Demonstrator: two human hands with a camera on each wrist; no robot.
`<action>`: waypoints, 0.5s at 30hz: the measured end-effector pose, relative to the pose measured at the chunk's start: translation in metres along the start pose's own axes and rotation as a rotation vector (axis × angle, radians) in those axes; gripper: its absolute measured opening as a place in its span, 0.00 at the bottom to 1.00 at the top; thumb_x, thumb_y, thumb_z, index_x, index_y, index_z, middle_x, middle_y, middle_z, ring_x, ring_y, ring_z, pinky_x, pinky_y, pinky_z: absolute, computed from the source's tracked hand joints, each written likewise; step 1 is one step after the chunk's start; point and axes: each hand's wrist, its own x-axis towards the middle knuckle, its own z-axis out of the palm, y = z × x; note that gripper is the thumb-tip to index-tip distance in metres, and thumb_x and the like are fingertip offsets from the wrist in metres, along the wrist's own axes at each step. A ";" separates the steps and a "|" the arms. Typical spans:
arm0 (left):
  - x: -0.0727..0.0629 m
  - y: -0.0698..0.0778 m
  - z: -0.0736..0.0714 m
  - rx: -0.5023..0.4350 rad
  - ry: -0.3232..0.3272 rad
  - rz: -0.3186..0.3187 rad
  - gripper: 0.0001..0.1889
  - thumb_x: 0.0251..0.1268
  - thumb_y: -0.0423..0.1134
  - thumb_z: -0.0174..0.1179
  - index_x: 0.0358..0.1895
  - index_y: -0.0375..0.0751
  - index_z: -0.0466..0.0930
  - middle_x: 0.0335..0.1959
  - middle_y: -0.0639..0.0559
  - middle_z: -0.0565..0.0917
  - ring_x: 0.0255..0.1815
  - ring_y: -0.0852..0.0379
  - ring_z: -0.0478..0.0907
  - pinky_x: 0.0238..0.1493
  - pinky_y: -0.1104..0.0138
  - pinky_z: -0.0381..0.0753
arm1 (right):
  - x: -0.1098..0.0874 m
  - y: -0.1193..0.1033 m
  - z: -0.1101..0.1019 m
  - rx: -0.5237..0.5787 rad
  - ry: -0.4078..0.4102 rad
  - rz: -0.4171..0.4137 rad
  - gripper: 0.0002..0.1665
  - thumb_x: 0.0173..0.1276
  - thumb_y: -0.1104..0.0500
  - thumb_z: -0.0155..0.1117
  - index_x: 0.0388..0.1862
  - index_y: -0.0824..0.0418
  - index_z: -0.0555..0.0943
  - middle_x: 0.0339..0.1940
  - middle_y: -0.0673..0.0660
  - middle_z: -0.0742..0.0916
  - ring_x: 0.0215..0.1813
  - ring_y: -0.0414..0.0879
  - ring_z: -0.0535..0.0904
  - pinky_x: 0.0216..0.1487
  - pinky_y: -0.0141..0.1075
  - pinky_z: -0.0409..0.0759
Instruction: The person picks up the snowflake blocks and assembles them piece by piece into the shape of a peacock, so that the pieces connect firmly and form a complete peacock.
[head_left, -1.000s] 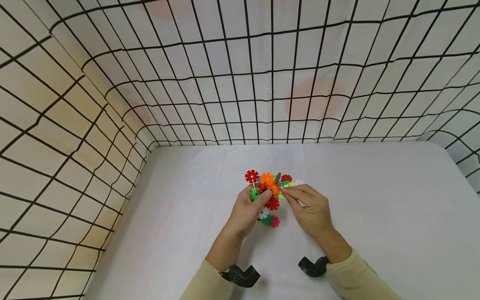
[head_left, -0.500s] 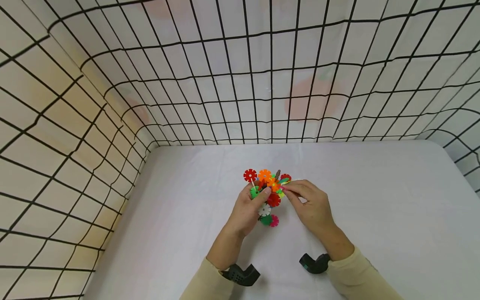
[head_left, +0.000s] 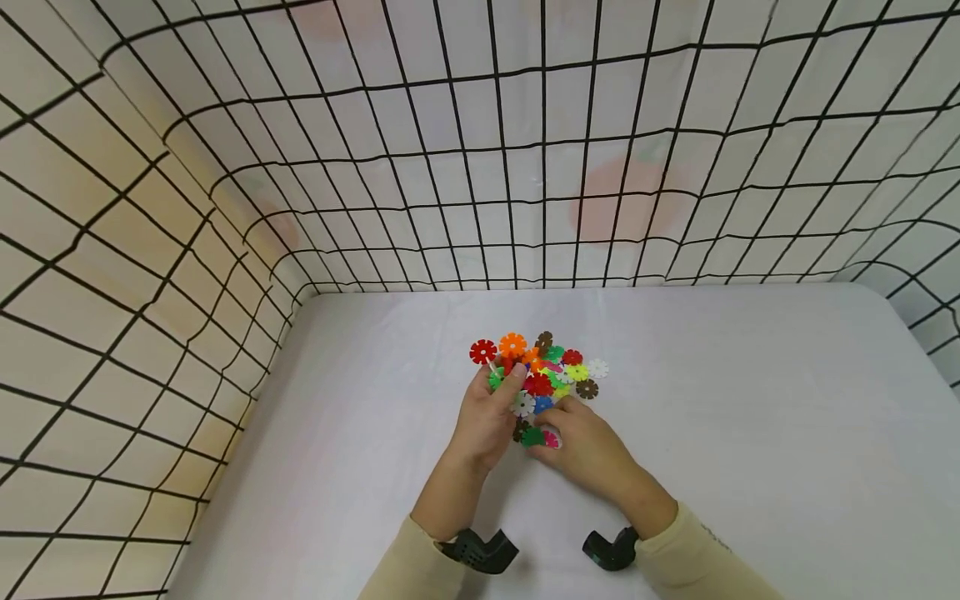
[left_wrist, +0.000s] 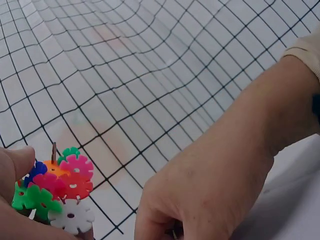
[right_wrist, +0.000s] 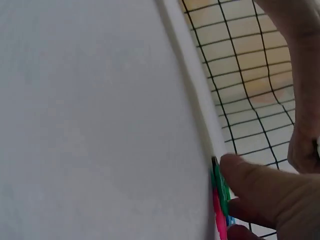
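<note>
Both hands are at a many-coloured cluster of interlocking plastic flower-shaped discs (head_left: pixel 538 384). My left hand (head_left: pixel 483 421) grips it from the left, thumb across the front. A red disc (head_left: pixel 483 352) and an orange disc (head_left: pixel 513 345) stick out at the top left, a white disc (head_left: pixel 597 367) and a brown disc (head_left: pixel 587 389) at the right. My right hand (head_left: pixel 588 446) curls its fingers round the lower end, by a blue disc (head_left: pixel 543 405) and a pink disc (head_left: pixel 551 438). In the right wrist view, fingertips lie against a green disc (right_wrist: pixel 221 187). The left palm hides part of the cluster.
A white-covered table (head_left: pixel 750 417) lies under the hands. Black wire mesh (head_left: pixel 543 200) stands along its back and sides, with pale cloth behind it. Each forearm wears a black wrist device, the left one (head_left: pixel 483 552) and the right one (head_left: pixel 611 550).
My right hand has left the cluster's right side and moved down and left to its lower end. The cluster has turned a little in my left hand, showing more discs on the right.
</note>
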 end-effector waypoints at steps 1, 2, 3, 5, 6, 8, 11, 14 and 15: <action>0.000 0.000 0.001 -0.020 -0.011 0.004 0.29 0.77 0.47 0.58 0.71 0.38 0.61 0.73 0.46 0.73 0.75 0.51 0.69 0.79 0.56 0.65 | -0.001 -0.001 0.002 -0.032 0.013 -0.016 0.22 0.57 0.47 0.81 0.47 0.54 0.88 0.48 0.53 0.84 0.50 0.45 0.80 0.54 0.44 0.84; 0.000 -0.001 0.002 -0.032 -0.019 0.011 0.28 0.77 0.45 0.57 0.71 0.37 0.61 0.72 0.45 0.73 0.74 0.52 0.70 0.77 0.58 0.67 | -0.001 -0.001 0.004 -0.043 0.028 -0.029 0.22 0.56 0.48 0.82 0.47 0.55 0.88 0.49 0.53 0.84 0.51 0.47 0.80 0.56 0.45 0.84; 0.000 -0.001 0.003 -0.047 -0.025 0.015 0.27 0.77 0.43 0.57 0.70 0.36 0.61 0.71 0.44 0.74 0.72 0.53 0.72 0.76 0.60 0.69 | -0.002 -0.002 0.005 -0.046 0.044 -0.046 0.22 0.55 0.49 0.82 0.47 0.55 0.88 0.52 0.54 0.84 0.54 0.48 0.81 0.58 0.46 0.84; 0.000 -0.001 0.005 -0.065 -0.042 0.028 0.26 0.76 0.38 0.57 0.70 0.33 0.61 0.69 0.42 0.74 0.68 0.54 0.75 0.73 0.64 0.73 | -0.002 -0.001 0.005 -0.025 0.061 -0.072 0.22 0.54 0.51 0.83 0.46 0.55 0.87 0.53 0.54 0.85 0.56 0.49 0.81 0.59 0.47 0.83; 0.000 -0.001 0.005 -0.077 -0.047 0.026 0.25 0.75 0.35 0.58 0.69 0.32 0.62 0.68 0.42 0.75 0.66 0.55 0.76 0.71 0.65 0.75 | -0.001 -0.001 0.004 -0.007 0.063 -0.083 0.21 0.54 0.52 0.83 0.46 0.55 0.87 0.53 0.53 0.86 0.56 0.48 0.82 0.59 0.46 0.83; -0.001 -0.001 0.006 -0.092 -0.055 0.026 0.25 0.72 0.31 0.59 0.67 0.30 0.63 0.65 0.43 0.77 0.63 0.56 0.78 0.68 0.67 0.77 | 0.000 0.001 0.004 0.060 0.046 -0.102 0.19 0.56 0.54 0.82 0.45 0.54 0.86 0.49 0.51 0.87 0.51 0.45 0.82 0.54 0.42 0.84; -0.001 -0.002 0.007 -0.121 -0.066 0.029 0.22 0.70 0.29 0.59 0.64 0.29 0.67 0.58 0.47 0.81 0.57 0.57 0.81 0.64 0.68 0.80 | 0.001 0.004 0.000 0.186 0.015 -0.097 0.16 0.60 0.59 0.78 0.46 0.54 0.85 0.41 0.47 0.87 0.41 0.39 0.81 0.45 0.35 0.83; -0.001 -0.004 0.008 -0.138 -0.066 0.035 0.19 0.71 0.29 0.60 0.62 0.30 0.70 0.53 0.51 0.84 0.53 0.59 0.83 0.61 0.69 0.82 | 0.001 0.007 -0.008 0.286 0.020 -0.069 0.14 0.64 0.61 0.75 0.49 0.56 0.84 0.39 0.47 0.88 0.39 0.37 0.80 0.42 0.31 0.82; -0.001 -0.005 0.008 -0.138 -0.066 0.036 0.20 0.71 0.29 0.60 0.63 0.31 0.70 0.54 0.51 0.84 0.53 0.59 0.83 0.61 0.69 0.82 | 0.001 0.008 -0.011 0.300 0.035 -0.062 0.15 0.64 0.61 0.74 0.50 0.56 0.84 0.40 0.48 0.88 0.40 0.38 0.81 0.43 0.31 0.83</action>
